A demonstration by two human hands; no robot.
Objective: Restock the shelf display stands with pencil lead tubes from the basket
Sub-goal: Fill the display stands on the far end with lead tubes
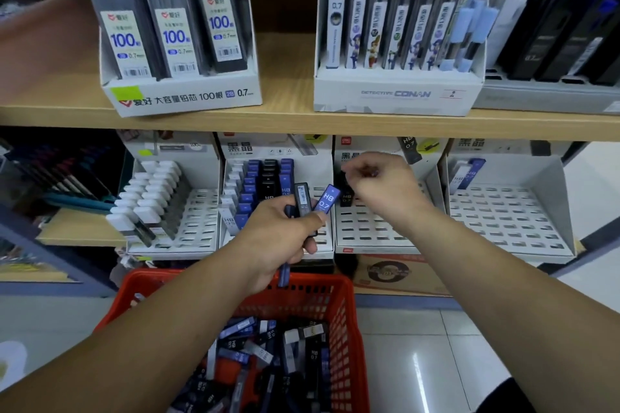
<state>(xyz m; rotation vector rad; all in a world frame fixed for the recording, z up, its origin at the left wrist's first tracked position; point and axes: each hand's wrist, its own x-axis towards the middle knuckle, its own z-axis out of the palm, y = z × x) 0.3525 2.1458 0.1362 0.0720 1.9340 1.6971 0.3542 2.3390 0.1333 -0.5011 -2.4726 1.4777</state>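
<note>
The blue HB 0.7 tube (327,198) fans out beside a black tube (302,199). Both long axes run near upright, the blue one leaning right with its labelled end up toward the shelf. The left hand (285,238) grips them in a bunch above the red basket (349,305), which is heaped with loose tubes (268,355). The right hand (379,184), fingers curled, hovers at the back of a sparsely filled slotted stand (369,231), by a dark tube (345,196). Whether it pinches that one is unclear. This looks like slotting, one at a time. The next move calls for plucking a tube from the bunch and setting it end-down in a free slot.

A white Conan box (396,94) stands on the wooden shelf (288,84) — a brown carton (397,273) lies lower down.
</note>
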